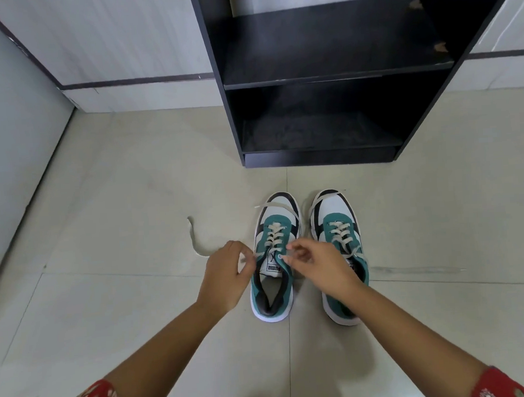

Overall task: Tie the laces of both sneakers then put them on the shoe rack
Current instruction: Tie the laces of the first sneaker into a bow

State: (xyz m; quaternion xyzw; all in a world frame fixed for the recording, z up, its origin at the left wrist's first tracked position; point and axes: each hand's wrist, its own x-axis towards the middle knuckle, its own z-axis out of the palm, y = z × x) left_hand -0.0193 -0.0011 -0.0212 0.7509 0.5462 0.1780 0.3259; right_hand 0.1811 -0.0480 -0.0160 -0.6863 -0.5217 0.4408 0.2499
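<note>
Two teal, white and black sneakers stand side by side on the tiled floor, toes pointing at the black shoe rack (319, 156). The left sneaker (275, 276) has loose laces: one end trails left across the floor (196, 241), the other lies over its toe. My left hand (225, 276) pinches the lace at the sneaker's left side. My right hand (322, 265) hovers over the tongue with fingers curled near the lace; whether it grips it is unclear. The right sneaker (338, 224) is partly hidden under my right wrist, its laces untied.
The rack has two bare dark shelves (323, 52) and stands against a white wall. A pale wall panel (14, 135) runs along the left. Beige floor tiles (124, 311) spread around the sneakers.
</note>
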